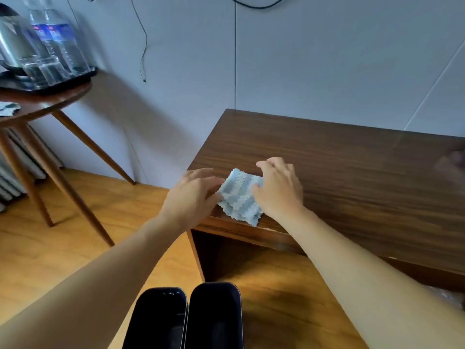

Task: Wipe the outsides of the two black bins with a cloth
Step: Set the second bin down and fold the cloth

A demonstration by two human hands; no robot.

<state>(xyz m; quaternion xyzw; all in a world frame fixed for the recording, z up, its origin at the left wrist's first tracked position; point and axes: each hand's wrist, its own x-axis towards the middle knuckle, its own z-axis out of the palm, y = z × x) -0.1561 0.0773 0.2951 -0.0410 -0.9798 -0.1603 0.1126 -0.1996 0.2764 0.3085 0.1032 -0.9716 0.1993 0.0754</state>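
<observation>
Two black bins, left bin (157, 319) and right bin (216, 316), side by side on the floor below the worktop (352, 167), apparently not yet wiped. Folded cloth (240, 197) at the worktop's near corner, left hand (193, 195) and right hand (278, 187) touching its opposite edges, fingers loosely spread, firm grip not evident. Wiping judged still wholly ahead.

One head-worn wide-angle camera looks forward and down from above, close over the near corner of the tabletop (352, 172). Floor (63, 248) and wall (327, 59) fill the rest.
</observation>
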